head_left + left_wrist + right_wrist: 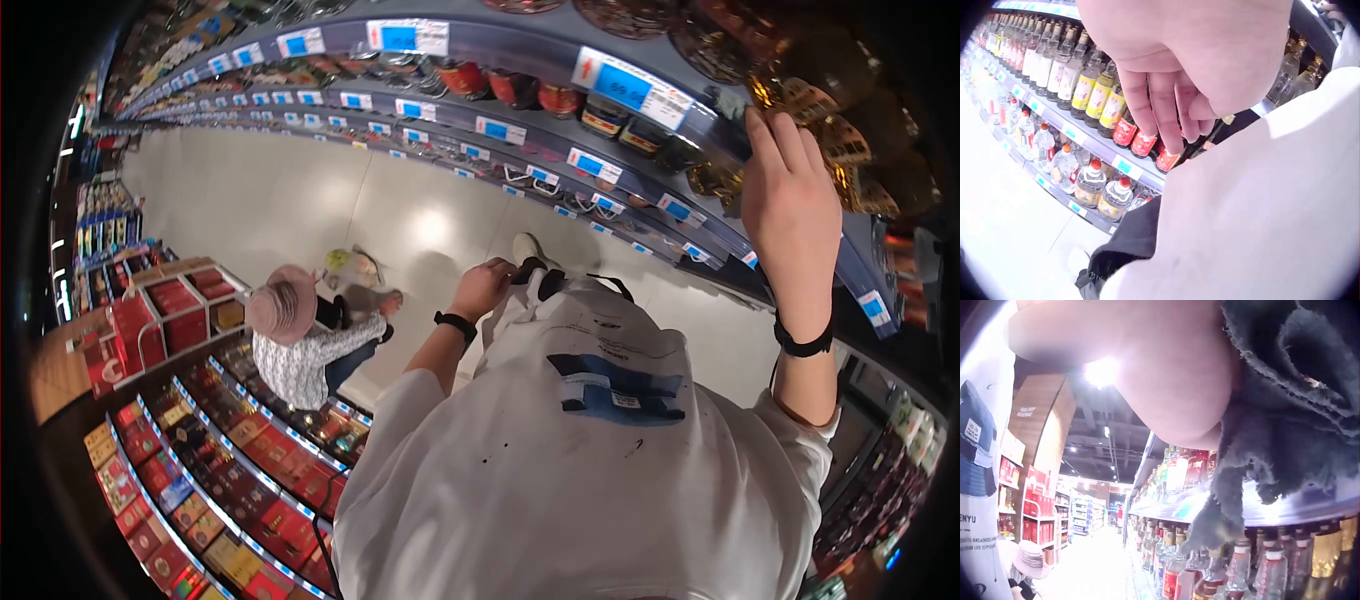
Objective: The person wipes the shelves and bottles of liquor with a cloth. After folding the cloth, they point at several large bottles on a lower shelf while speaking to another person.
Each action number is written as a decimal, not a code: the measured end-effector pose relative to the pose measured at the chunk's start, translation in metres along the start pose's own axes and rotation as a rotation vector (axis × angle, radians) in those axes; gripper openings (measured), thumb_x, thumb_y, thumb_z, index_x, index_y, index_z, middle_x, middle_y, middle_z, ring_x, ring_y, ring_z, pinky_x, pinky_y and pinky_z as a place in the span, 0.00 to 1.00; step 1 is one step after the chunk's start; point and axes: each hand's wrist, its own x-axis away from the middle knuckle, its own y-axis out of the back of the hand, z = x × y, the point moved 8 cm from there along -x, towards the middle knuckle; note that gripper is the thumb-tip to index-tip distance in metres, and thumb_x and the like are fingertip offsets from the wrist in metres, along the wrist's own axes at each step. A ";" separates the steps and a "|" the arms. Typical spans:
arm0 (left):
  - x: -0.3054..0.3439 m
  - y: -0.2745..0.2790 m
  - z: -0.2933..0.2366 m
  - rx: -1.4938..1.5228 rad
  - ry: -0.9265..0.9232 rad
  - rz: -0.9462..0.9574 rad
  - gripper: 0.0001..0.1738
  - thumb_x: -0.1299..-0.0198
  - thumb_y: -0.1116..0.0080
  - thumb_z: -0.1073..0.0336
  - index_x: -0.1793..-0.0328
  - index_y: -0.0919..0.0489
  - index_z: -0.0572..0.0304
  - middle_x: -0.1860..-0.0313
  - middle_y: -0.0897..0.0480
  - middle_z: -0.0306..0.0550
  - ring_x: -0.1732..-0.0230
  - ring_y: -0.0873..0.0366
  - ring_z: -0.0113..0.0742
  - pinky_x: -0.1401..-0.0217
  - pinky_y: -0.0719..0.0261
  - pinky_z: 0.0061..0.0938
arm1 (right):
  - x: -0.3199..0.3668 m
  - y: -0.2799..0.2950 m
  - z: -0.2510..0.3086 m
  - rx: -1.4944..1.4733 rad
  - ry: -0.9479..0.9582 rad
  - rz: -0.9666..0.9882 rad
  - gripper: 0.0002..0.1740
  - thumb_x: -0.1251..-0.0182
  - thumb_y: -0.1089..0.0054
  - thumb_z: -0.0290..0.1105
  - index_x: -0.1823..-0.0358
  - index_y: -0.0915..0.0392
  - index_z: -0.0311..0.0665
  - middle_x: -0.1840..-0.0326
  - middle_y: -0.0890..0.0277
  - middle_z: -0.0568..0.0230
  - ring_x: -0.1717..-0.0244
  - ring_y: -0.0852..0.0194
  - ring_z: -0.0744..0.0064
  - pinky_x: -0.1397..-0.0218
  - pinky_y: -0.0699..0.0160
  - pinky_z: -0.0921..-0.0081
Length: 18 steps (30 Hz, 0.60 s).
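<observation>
My right hand (792, 190) is up at the upper shelf on the right, its fingertips right at the shelf's front edge beside gold-trimmed bottles (850, 140). It holds a crumpled dark grey rag (1297, 425), whose frayed edges hang past the hand in the right wrist view. Much of the rag is hidden behind that hand in the head view. Low by my side, the left hand (485, 288) hangs with loosely bent fingers (1163, 112) and nothing in them. Behind it in the left wrist view stand bottles with red labels (1144, 144).
Shelves with blue price tags (625, 85) run along the aisle. A person in a pink hat (282, 305) is low by the opposite shelves, which carry red boxes (285, 530). Large jugs (1115, 199) stand on a lower shelf. Pale floor (300, 190) lies between the rows.
</observation>
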 end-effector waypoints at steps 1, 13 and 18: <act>0.005 -0.001 0.006 -0.004 0.032 -0.002 0.12 0.35 0.44 0.69 0.51 0.12 0.56 0.50 0.12 0.48 0.53 0.13 0.53 0.48 0.13 0.41 | -0.004 -0.001 0.005 0.007 0.004 -0.023 0.24 0.41 0.35 0.22 0.41 0.20 0.35 0.48 0.24 0.62 0.50 0.23 0.60 0.50 0.17 0.64; 0.065 -0.031 0.064 -0.016 0.331 0.024 0.15 0.34 0.48 0.67 0.51 0.11 0.56 0.49 0.12 0.49 0.48 0.14 0.54 0.43 0.16 0.44 | -0.039 -0.010 0.044 0.080 0.050 -0.099 0.18 0.37 0.37 0.25 0.44 0.19 0.36 0.54 0.24 0.64 0.51 0.22 0.62 0.51 0.16 0.68; 0.075 -0.040 0.083 -0.009 0.397 0.050 0.14 0.34 0.48 0.66 0.51 0.11 0.55 0.49 0.11 0.50 0.47 0.15 0.55 0.42 0.16 0.45 | -0.029 -0.004 0.035 0.061 0.070 -0.081 0.19 0.36 0.37 0.25 0.43 0.19 0.35 0.51 0.24 0.63 0.49 0.22 0.61 0.49 0.16 0.67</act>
